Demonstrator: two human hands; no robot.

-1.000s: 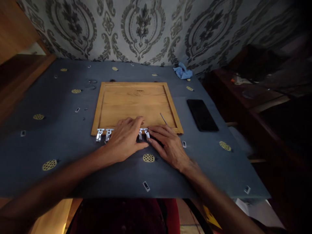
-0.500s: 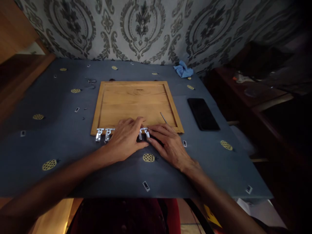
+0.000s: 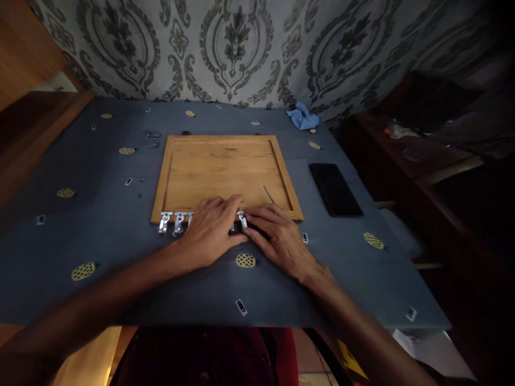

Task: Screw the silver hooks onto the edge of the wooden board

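A shallow wooden tray [image 3: 224,140] lies flat on a blue-covered table [image 3: 100,241]. A row of silver metal hooks [image 3: 171,221] runs along its near edge. My left hand [image 3: 211,229] lies palm down over the middle of that row, fingers stretched onto the tray's rim. My right hand [image 3: 277,236] rests beside it to the right, fingers flat and pointing left at a hook [image 3: 242,219] by its fingertips. A thin metal rod [image 3: 269,194] lies inside the tray near its right corner.
A black phone [image 3: 335,189] lies right of the tray. A crumpled blue cloth [image 3: 301,118] sits at the far right by the patterned wall. Small screws and metal rings [image 3: 152,138] lie left of the tray. Dark wooden furniture [image 3: 422,161] stands to the right.
My left hand has slid slightly right and forward, covering the hook that showed between the hands. The right hand has barely moved.
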